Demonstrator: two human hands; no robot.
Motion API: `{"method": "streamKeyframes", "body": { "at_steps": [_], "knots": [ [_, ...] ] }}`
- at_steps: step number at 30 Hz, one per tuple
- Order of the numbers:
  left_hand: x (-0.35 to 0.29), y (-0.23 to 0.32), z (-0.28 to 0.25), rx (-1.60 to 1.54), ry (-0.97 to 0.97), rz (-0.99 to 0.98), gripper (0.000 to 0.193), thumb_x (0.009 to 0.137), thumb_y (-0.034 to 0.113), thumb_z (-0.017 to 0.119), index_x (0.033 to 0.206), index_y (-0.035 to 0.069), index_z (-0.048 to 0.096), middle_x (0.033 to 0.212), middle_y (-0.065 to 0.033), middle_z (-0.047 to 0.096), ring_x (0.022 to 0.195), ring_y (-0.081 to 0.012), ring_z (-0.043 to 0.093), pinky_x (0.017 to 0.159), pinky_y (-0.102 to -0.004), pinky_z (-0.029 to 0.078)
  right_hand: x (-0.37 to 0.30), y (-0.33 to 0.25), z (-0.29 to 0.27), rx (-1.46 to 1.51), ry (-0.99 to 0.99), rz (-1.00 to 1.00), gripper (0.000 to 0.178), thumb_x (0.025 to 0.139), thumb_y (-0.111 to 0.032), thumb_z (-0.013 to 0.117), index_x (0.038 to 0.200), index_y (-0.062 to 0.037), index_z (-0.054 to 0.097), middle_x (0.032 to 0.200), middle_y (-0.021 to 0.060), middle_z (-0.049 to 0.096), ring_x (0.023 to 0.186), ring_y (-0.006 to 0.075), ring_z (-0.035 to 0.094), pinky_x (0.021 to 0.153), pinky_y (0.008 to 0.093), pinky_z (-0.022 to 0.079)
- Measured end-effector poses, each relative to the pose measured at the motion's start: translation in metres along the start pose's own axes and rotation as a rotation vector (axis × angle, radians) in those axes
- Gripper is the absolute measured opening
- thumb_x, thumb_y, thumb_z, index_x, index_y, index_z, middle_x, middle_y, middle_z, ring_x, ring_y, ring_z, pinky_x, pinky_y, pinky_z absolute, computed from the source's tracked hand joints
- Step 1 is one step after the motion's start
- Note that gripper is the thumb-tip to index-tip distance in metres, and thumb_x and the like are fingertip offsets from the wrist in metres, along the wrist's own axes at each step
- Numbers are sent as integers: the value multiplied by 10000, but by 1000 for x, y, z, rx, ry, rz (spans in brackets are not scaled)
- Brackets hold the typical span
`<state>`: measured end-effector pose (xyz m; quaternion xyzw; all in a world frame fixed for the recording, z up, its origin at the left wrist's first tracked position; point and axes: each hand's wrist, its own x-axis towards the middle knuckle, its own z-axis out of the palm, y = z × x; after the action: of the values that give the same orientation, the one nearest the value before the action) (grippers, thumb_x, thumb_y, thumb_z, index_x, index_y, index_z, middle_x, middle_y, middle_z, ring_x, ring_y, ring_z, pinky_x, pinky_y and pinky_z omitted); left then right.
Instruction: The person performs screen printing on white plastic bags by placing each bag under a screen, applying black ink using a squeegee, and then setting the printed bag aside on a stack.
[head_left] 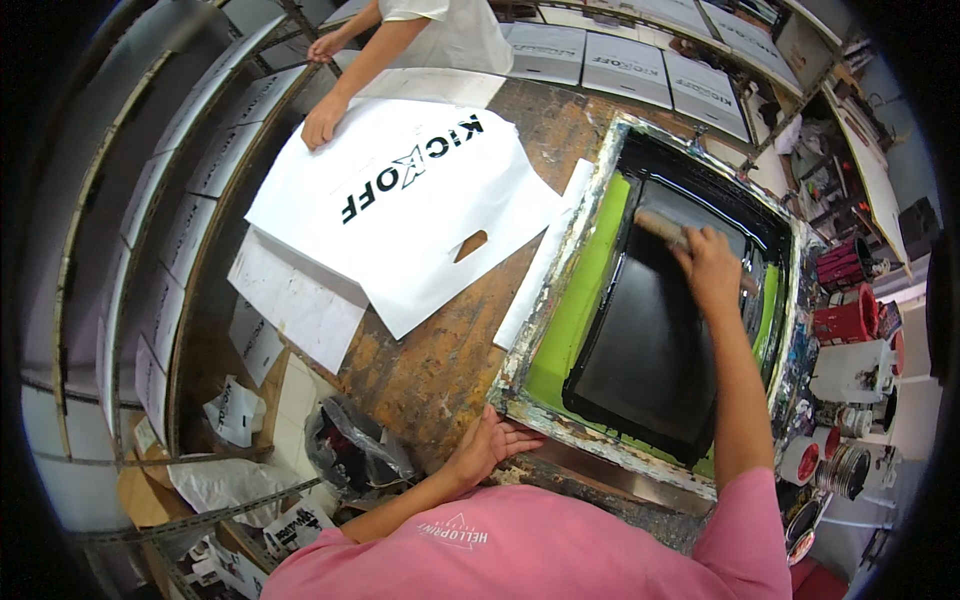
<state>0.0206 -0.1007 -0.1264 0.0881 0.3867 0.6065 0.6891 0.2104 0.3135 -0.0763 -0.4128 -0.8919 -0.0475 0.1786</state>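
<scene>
Head view: inside the screen frame's (590,437) far half, the squeegee (657,226) points crosswise, long axis roughly along the far rim, gripped by the right hand (712,265); the left hand (492,447), fingers extended, is at the near-left corner.

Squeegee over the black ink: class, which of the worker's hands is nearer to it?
Right: the right hand grips the squeegee; the left hand is farther off, at the screen frame's near-left corner.

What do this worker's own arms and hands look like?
Both forearms are bare below the short sleeves of a pink shirt with white print on the chest. The left hand and right hand are gloveless.
</scene>
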Motion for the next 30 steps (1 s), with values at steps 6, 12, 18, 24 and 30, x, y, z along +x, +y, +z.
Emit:
{"method": "streamKeyframes", "body": {
  "at_steps": [6, 12, 18, 24, 30],
  "knots": [
    [6, 14, 8, 36, -13, -53, 942, 1082, 699, 239, 1551, -115, 316, 1506, -314, 490, 1421, -419, 507, 1232, -554, 389, 46, 31, 4, 39, -32, -5, 397, 952, -451, 700, 1131, -97, 712, 1056, 132, 687, 1047, 366, 670, 848, 504, 548],
    [15, 5, -7, 70, -112, 9, 955, 1046, 753, 288, 1568, -45, 342, 1496, -289, 519, 1410, -410, 525, 1215, -561, 403, -40, -37, -86, 157, -431, 37, 506, 977, -544, 652, 1111, -64, 737, 1067, 214, 745, 1038, 429, 701, 898, 532, 541],
    [12, -2, -16, 84, -230, 131, 948, 1029, 775, 307, 1544, -15, 397, 1450, -288, 578, 1393, -431, 538, 1206, -565, 402, -199, -129, -149, 216, -356, 74, 383, 946, -484, 706, 1065, -120, 709, 969, 127, 649, 954, 364, 690, 738, 471, 565],
    [-3, 42, 15, 69, -527, 270, 721, 1042, 711, 392, 1449, 131, 528, 1435, -277, 600, 1416, -446, 517, 1240, -591, 342, -211, -166, -186, -63, 58, 23, 377, 911, -383, 729, 1140, -93, 656, 970, 108, 612, 1013, 319, 602, 983, 517, 439],
    [1, 102, 97, 411, -589, 534, 936, 980, 769, 489, 1582, 55, 429, 1609, -290, 408, 1542, -451, 332, 1260, -596, 270, -128, -145, -259, -106, 358, -1, 306, 898, -351, 727, 1006, -76, 648, 901, 94, 606, 914, 304, 591, 902, 486, 383]
  ]
}}
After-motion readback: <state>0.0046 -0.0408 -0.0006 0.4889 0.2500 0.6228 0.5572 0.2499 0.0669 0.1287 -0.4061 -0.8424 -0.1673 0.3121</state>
